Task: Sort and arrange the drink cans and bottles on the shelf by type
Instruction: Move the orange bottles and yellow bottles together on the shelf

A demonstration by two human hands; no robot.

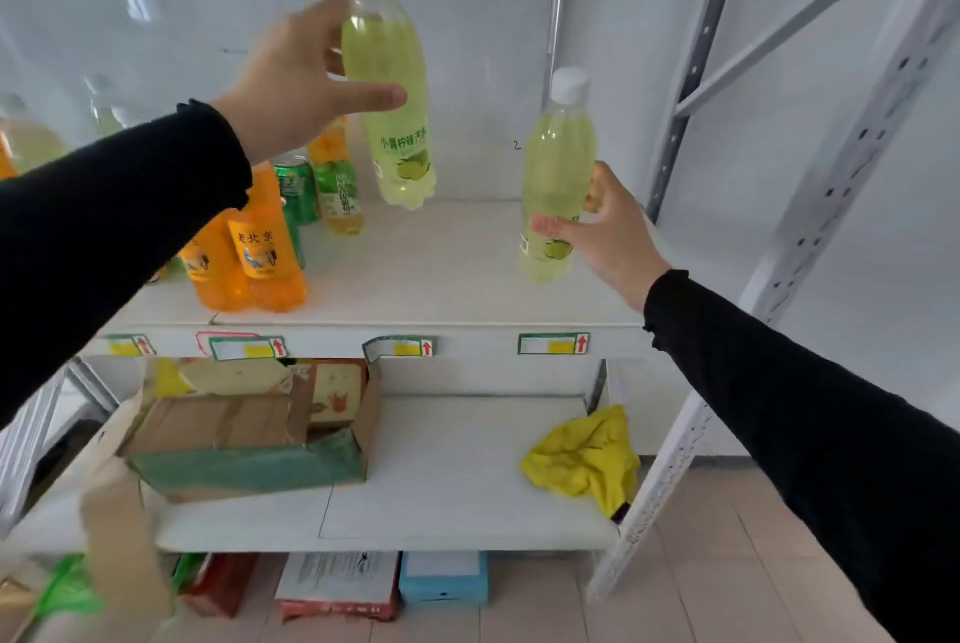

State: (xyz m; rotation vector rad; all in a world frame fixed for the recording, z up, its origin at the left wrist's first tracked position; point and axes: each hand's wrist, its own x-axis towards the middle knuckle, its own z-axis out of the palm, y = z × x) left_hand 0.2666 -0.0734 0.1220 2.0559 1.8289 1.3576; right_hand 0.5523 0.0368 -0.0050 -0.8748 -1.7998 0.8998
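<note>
Sorting looks midway: left hand (pixel 291 81) grips one lime bottle (pixel 387 86) aloft, right hand (pixel 597 231) clasps another (pixel 556 174); orange bottles (pixel 260 247), green cans (pixel 296 190) cluster at nine o'clock, possibly unsorted.

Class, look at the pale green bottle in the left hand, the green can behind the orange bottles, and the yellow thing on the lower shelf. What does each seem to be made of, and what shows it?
Pale green bottle: clear, glossy plastic, probably; the liquid shows through.
Green can: likely metal, with a silvery rim.
Yellow thing: soft matte cloth, crumpled into folds.
</note>
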